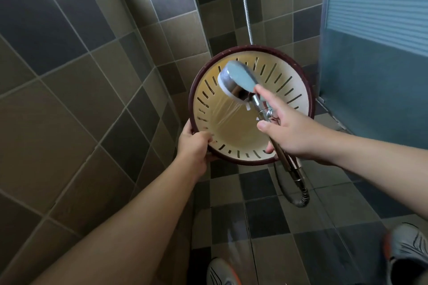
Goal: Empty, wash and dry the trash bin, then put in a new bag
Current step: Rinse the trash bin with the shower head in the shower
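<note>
Tiled shower corner (76, 90), brown and grey squares on walls and floor, frosted glass panel (375, 37) off to the right. The person stands over it, grey trainers w/ orange trim (407, 252) on the wet floor tiles.

Trash bin (234, 132): cream inside, dark maroon rim, slots cut round the wall. It's held up off the floor and tipped so the mouth faces the person. Empty, no bag in it. Left hand (193, 146) grips the near-left rim, fingers curled over the edge into the bin, thumb outside as far as I can see.

Shower head (238, 82), pale blue back w/ chrome body, sits just beyond the right hand's fingertips and inside the bin's mouth. Right hand (289, 127) is wrapped round the chrome handle, index finger stretched up along it toward the head, thumb laid across the side nearest me. Hose (298, 190) loops down below the wrist; another stretch of it runs up the far wall.

Spray (225, 111) fans from the head's face down-left onto the inner wall, toward the left fingers.

Step, I'd say: wash, i.e. rinsing the inside. Next prob. needs the bin turned by the left hand so the spray reaches the rest of the wall and the bottom, then draining it out. Drying and the new bag are yet to come.

No brand, label or writing readable anywhere.
</note>
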